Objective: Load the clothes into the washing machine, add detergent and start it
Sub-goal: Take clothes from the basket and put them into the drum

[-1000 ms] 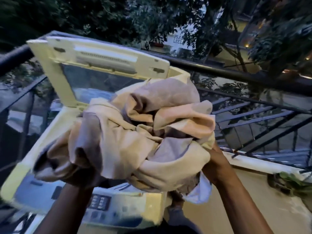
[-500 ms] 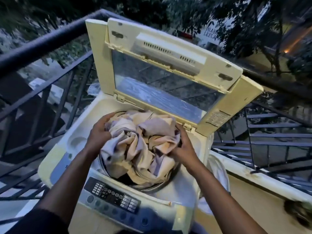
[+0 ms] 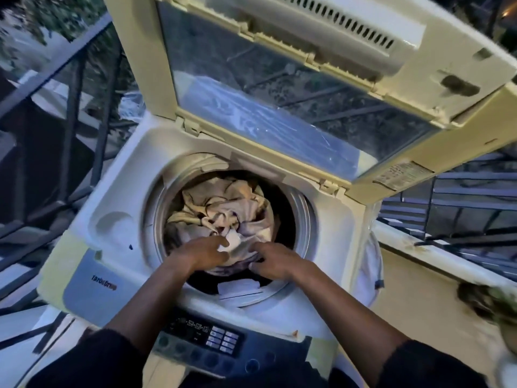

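A cream top-loading washing machine (image 3: 117, 208) stands with its glass lid (image 3: 279, 107) raised at the back. A crumpled bundle of beige and grey clothes (image 3: 223, 203) lies inside the round drum. My left hand (image 3: 204, 253) rests palm down on the near edge of the bundle, fingers touching a white piece. My right hand (image 3: 275, 260) lies beside it on the cloth, also palm down and pressing. Neither hand lifts anything. The control panel (image 3: 212, 337) with its buttons sits at the front, between my forearms.
A dark metal railing (image 3: 70, 79) runs along the left and behind the machine. A white cloth (image 3: 372, 264) hangs off the machine's right side. A low wall ledge (image 3: 419, 247) and a plant (image 3: 489, 301) are at the right.
The bundle went from held up in both hands, to the drum opening, to down inside the drum. My hands have let go of its sides and now rest on top of it.
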Demonstrator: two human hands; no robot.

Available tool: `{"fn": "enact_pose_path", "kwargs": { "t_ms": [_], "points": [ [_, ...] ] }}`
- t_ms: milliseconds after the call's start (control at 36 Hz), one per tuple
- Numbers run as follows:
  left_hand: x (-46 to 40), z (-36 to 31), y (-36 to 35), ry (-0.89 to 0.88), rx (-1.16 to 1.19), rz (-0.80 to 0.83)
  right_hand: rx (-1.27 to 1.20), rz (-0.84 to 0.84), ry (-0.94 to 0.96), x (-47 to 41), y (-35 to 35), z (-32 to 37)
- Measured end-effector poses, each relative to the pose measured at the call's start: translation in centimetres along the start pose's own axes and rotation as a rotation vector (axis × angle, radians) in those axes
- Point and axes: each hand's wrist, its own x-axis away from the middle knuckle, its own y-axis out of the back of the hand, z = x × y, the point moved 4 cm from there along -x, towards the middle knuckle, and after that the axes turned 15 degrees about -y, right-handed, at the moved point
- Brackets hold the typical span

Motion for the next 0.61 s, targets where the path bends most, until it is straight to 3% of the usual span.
{"fn": "enact_pose_path", "kwargs": {
  "t_ms": [361,611],
  "points": [
    [0.6,-3.9,-1.1,-0.093,-0.040,-0.033,-0.246,-0.159,0.055,4.0,0.1,-2.5],
    [3.9,-12.0,-1.9,-0.334,0.140,-0.252,-0.673,-0.494,0.184,11.1,2.2,-7.4]
  ]
}}
